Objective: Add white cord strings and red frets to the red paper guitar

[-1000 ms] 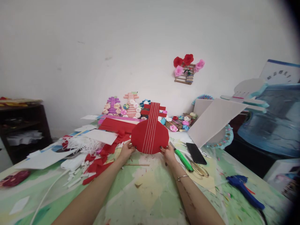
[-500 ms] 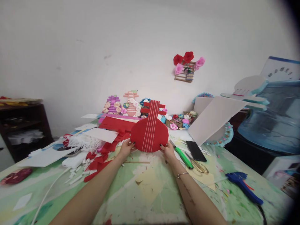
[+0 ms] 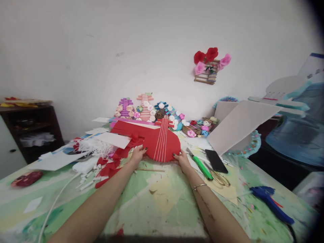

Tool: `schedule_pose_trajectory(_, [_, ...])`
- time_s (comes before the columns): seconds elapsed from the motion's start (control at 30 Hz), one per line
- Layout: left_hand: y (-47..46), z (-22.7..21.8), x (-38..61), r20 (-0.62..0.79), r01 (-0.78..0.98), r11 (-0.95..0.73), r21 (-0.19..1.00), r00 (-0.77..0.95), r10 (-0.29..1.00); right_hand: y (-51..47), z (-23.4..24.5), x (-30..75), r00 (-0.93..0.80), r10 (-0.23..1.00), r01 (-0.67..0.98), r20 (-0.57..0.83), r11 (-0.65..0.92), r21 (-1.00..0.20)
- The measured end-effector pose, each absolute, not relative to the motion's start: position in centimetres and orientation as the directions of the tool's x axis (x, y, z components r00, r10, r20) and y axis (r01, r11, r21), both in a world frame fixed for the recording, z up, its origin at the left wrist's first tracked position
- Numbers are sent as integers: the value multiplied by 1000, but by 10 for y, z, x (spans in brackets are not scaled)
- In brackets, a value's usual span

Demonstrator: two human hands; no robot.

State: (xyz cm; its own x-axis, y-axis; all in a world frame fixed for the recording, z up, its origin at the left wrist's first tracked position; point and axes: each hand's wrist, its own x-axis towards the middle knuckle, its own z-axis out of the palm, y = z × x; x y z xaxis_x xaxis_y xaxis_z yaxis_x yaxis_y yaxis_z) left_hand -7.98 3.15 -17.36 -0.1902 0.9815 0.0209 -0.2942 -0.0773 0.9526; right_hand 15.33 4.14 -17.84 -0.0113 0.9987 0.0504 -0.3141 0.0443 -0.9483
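Between my hands is a red paper lute [image 3: 149, 145], round-bodied, with white strings running up its short neck and red pegs at the top. My left hand [image 3: 138, 154] grips its lower left edge, thumb on the front. At the lower right edge my right hand [image 3: 182, 160] grips it the same way. The lute leans back, its neck pointing away from me; the fingers behind it are hidden. A thin wooden stick [image 3: 151, 170] lies on the table just below. Right of my right hand are a green-handled knife [image 3: 203, 167], gold-handled scissors [image 3: 220, 178] and a black phone [image 3: 216, 161].
Red scraps [image 3: 108, 171], white string [image 3: 95, 147] and white sheets [image 3: 57, 162] cover the left of the table. A blue glue gun [image 3: 272, 204] lies at the right. Flower-decorated lutes [image 3: 145, 108] stand along the wall, with a white board [image 3: 243, 125] leaning right of them.
The lute has tipped backward from nearly upright, its neck dropping away from me. Both hands keep their hold on its lower edge. The whole view has shifted slightly.
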Motion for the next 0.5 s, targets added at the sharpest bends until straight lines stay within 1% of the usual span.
schedule_pose_trajectory(0.13, [34, -175, -78, 22, -341, -88, 936, -191, 981, 41, -177, 150, -13, 999, -362, 39, 31, -932])
schedule_pose_trajectory(0.27, [38, -174, -78, 19, -390, -103, 915, -212, 977, 39, -177, 139, -86, 996, -407, 25, -12, -913])
schedule_pose_trajectory(0.37, [40, -173, -78, 23, -414, -113, 903, -215, 976, 37, -178, 128, -155, 988, -412, 27, -39, -911])
schedule_pose_trajectory(0.5, [40, -170, -76, 17, -437, -108, 893, -207, 978, 35, -180, 121, -185, 982, -394, 29, -47, -918])
